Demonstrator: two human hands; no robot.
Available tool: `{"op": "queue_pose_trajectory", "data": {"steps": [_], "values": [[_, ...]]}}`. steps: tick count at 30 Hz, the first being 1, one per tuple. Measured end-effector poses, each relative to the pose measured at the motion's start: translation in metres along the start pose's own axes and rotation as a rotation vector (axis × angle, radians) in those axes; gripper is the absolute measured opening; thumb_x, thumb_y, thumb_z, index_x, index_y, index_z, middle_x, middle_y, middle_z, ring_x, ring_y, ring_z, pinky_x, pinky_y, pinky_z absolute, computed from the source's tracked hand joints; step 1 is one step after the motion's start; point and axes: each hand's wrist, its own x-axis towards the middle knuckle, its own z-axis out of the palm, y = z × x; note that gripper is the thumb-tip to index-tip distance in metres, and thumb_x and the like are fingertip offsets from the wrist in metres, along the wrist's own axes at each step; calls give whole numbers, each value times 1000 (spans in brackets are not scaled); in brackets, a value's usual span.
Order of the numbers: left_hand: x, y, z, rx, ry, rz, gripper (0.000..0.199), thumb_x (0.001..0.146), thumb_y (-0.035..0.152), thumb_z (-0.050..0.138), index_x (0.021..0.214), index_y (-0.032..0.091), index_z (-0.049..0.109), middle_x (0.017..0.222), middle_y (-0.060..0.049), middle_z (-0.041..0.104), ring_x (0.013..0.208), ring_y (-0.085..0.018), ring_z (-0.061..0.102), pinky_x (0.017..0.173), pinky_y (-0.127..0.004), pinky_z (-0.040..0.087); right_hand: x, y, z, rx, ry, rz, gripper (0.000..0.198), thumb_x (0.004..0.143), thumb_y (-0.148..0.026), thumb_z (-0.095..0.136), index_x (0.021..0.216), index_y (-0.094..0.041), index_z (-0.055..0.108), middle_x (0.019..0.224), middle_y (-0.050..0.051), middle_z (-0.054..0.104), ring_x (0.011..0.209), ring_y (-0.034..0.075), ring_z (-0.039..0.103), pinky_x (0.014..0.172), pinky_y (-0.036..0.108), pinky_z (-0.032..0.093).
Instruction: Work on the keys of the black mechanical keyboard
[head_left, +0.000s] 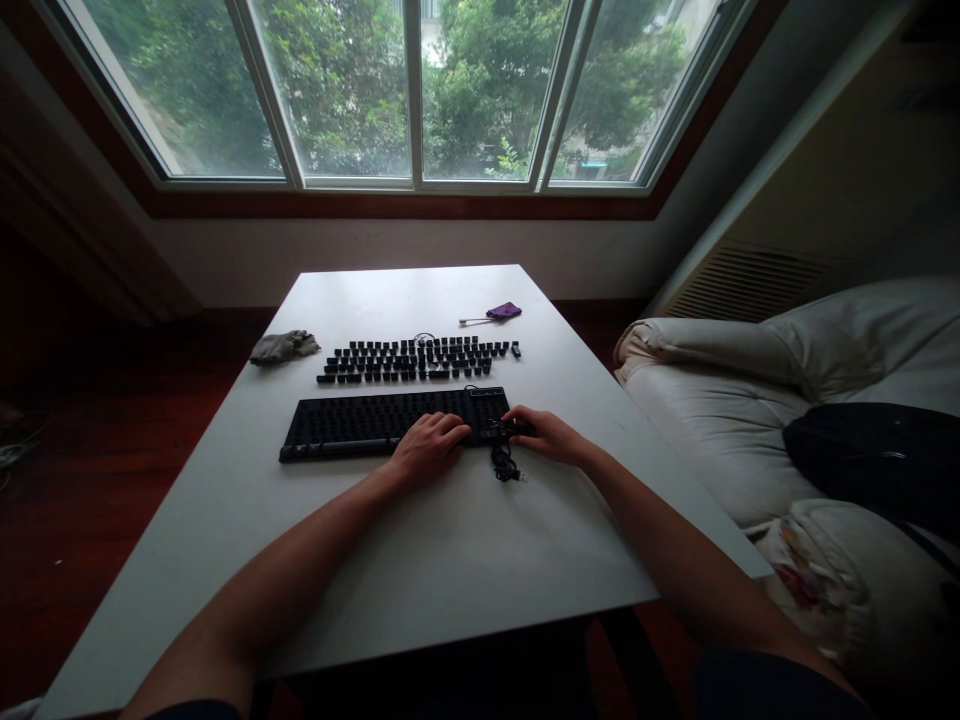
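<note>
A black keyboard [352, 415] lies on the white table, many of its keycaps off. My left hand [431, 440] is laid over its front edge, right of the middle, fingers on top and thumb low at the edge, holding the keyboard. At the keyboard's right end, my right hand [546, 434] is closed around the dark handle of what looks like a keycap puller [517, 428], whose thin wire end is over the number keys. Loose black keycaps [405, 362] stand in rows behind the keyboard. A bundled cable [505, 464] with a USB plug lies just in front of the right end.
A grey cloth [285, 347] lies at the table's left edge. Farther back are a purple pouch [504, 311] and a thin stick [474, 321]. Right of the white table [450, 560] stands a pale sofa [705, 400] with a black bag [877, 460]. Windows are ahead.
</note>
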Motion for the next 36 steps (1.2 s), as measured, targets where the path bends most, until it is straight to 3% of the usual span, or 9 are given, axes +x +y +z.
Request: {"op": "queue_pose_trajectory", "data": {"steps": [24,30,36], "values": [[1,0,-2,-76,-6,-32,32,93,31,59,124,25,62,124,-7,64,108,-24,60,95,-41,48,-3,3,3,-15,0,-32,36,89,-44,62,119,-24,56,90,2,68,76,18,60,73,30,45],[1,1,-3,-77,-19,-30,34,92,32,60,125,24,61,124,-7,64,107,-24,59,93,-40,49,-2,6,-6,67,167,17,47,89,-53,63,122,-21,54,78,0,61,66,16,52,64,28,44],[1,1,0,-71,3,-38,31,93,29,58,123,25,62,123,-7,64,106,-24,60,93,-41,49,10,20,-13,-41,292,63,52,86,-57,64,123,-20,61,76,1,62,65,17,53,65,30,44]]}}
